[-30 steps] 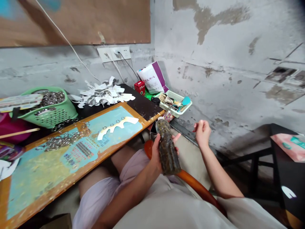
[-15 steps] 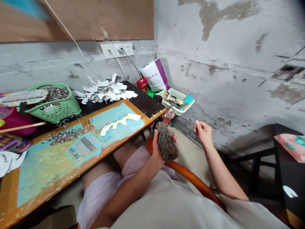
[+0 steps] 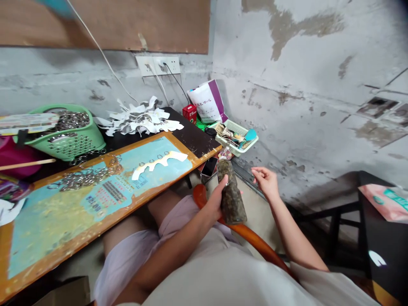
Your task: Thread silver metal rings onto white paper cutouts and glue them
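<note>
My left hand is wrapped round a grimy, brownish-green bottle, held tilted above my lap. Its top points away from me toward the table edge, and its base faces me. To the right of it, my right hand is raised in the air with thumb and fingertips pinched together. Whether something small is between those fingertips I cannot make out. On the table's blue surface lies a scalloped white strip with several metal rings along its upper edge. A heap of loose metal rings lies left of the strip.
A green basket of metal rings stands at the table's left. White cut strips are piled behind. A pale green tray of small items sits at the far corner, near a phone. A wooden chair arm curves beside me.
The bottle has turned in my left hand, with its base swung lower and slightly right. My right hand has moved a little left, nearer the bottle. The view has shifted slightly.
</note>
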A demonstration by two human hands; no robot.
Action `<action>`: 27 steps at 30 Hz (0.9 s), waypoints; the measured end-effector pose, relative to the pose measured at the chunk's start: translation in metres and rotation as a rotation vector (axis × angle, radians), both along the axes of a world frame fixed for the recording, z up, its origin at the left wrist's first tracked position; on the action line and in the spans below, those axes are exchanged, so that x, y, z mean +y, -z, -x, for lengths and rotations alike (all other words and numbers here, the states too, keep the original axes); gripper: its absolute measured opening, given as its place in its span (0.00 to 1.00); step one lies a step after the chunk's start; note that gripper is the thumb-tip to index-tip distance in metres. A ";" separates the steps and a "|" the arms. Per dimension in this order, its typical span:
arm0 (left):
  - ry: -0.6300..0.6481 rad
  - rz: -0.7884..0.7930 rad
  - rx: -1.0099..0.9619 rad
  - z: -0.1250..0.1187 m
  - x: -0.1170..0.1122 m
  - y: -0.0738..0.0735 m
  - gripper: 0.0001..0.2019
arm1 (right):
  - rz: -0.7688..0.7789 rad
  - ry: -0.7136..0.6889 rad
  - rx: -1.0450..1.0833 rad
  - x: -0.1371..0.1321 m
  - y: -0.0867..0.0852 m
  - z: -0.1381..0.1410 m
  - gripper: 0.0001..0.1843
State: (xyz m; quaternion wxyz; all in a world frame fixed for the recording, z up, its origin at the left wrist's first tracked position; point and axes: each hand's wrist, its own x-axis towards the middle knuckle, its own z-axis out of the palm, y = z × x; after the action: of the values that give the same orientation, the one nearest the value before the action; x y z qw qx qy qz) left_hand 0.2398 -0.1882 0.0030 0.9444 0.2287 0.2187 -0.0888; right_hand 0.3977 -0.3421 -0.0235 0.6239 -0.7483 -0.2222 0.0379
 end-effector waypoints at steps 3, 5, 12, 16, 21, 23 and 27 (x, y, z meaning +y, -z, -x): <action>-0.016 -0.085 -0.002 0.001 -0.004 0.001 0.23 | -0.011 -0.023 -0.040 0.003 -0.001 -0.001 0.22; -0.048 -0.151 -0.032 0.002 -0.006 0.002 0.22 | -0.025 -0.043 -0.052 0.005 -0.001 -0.001 0.18; -0.151 -0.319 -0.225 0.008 -0.007 0.003 0.26 | -0.089 0.024 -0.030 0.003 0.002 0.006 0.14; -0.179 -0.446 -0.291 0.012 -0.007 0.005 0.26 | -0.129 0.017 -0.028 0.004 -0.004 0.015 0.13; -0.225 -0.773 -0.419 0.017 -0.006 -0.002 0.27 | -0.170 -0.051 -0.007 0.007 -0.013 0.024 0.10; -0.233 -0.872 -0.481 0.018 -0.006 -0.005 0.27 | -0.184 -0.076 0.007 0.009 -0.016 0.027 0.10; -0.233 -0.989 -0.506 0.019 -0.006 -0.008 0.26 | -0.204 -0.120 0.017 0.013 -0.023 0.036 0.14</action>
State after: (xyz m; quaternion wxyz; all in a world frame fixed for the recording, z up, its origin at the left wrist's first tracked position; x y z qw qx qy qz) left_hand 0.2211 -0.1942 0.0115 0.7515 0.6323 0.0252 0.1866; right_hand 0.3616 -0.3289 -0.0006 0.6954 -0.6658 -0.2639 0.0584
